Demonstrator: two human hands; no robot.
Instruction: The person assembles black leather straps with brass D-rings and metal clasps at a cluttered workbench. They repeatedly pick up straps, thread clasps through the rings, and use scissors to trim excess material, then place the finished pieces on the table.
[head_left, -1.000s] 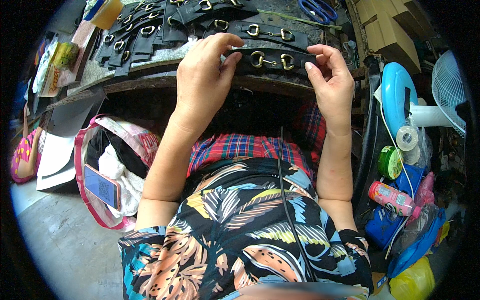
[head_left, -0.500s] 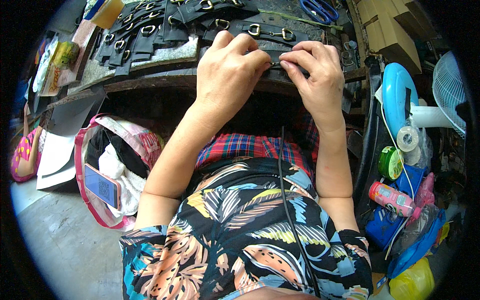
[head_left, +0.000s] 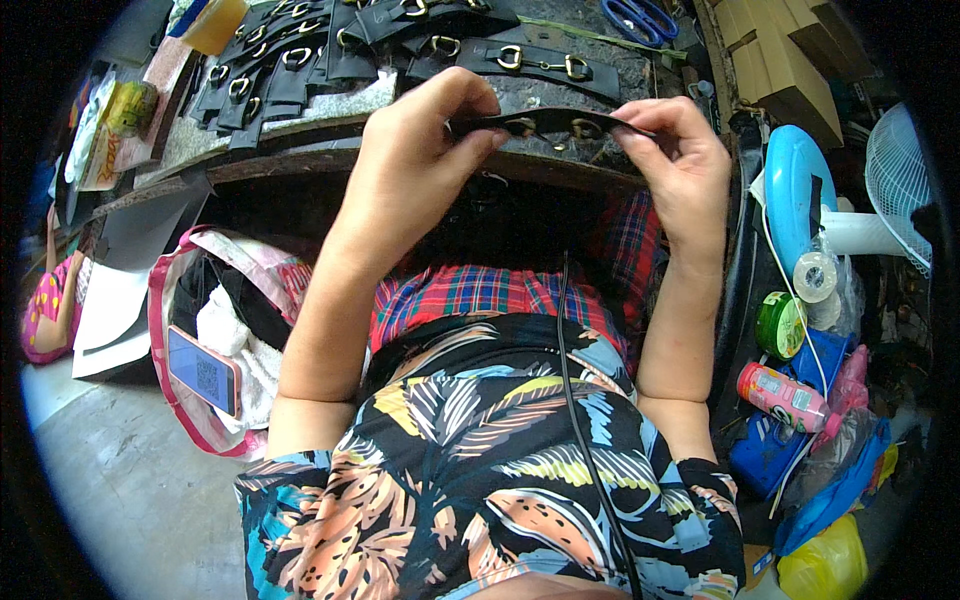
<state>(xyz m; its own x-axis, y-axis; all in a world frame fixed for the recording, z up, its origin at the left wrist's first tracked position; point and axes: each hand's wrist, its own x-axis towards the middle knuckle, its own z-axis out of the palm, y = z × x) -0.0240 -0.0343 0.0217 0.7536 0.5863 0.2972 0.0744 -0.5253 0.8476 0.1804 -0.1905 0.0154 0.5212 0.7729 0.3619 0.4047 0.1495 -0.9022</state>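
A dark leather strap (head_left: 556, 116) with gold-coloured metal fittings is stretched between my hands just above the bench's front edge. My left hand (head_left: 430, 135) pinches its left end, thumb below and fingers above. The right end is pinched by my right hand (head_left: 672, 145). The strap bows slightly upward, and its fittings hang on the side facing me. Behind it on the bench lies another black strap (head_left: 540, 66) with two gold rings joined by a bar. Several similar black straps with buckles (head_left: 296, 62) are piled to the left.
Blue-handled scissors (head_left: 640, 22) lie at the back of the bench. Cardboard boxes (head_left: 795, 75) and a white fan (head_left: 900, 180) stand at the right, above a pink bottle (head_left: 785, 395). On the left, a pink-trimmed bag (head_left: 160, 350) holds a phone (head_left: 203, 372) and white cloth.
My hands have moved apart, the left going left and the right going right. The strap between them is now lifted, tilted and more fully in view.
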